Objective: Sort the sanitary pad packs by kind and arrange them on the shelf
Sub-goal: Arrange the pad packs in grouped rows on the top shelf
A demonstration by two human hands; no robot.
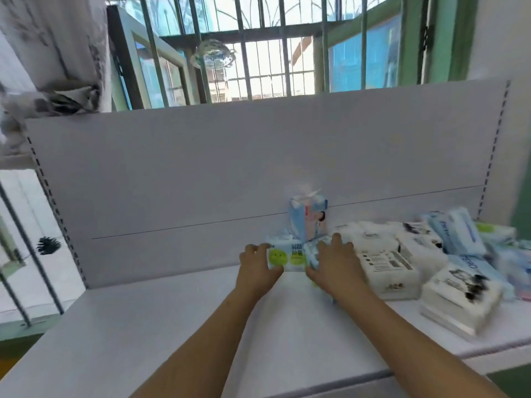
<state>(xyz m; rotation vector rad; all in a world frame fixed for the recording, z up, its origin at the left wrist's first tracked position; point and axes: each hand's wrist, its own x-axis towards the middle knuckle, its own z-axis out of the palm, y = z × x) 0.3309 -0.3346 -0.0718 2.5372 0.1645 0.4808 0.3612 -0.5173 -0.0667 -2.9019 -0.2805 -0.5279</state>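
A white pack with green circles (287,255) lies on the white shelf (172,326) near the back panel. My left hand (258,265) grips its left end, fingers curled over the top. My right hand (333,265) is curled over a pale blue pack (311,254) right beside it. Behind both stands an upright blue and pink pack (309,222) against the back panel. To the right lies a loose heap of white packs (388,262) and blue packs (457,234).
The white back panel (230,168) closes the shelf behind, with slotted uprights at both sides. The shelf's front edge (431,366) runs at the lower right. A barred window and a curtain are above. Bare shelf surface stretches to the left.
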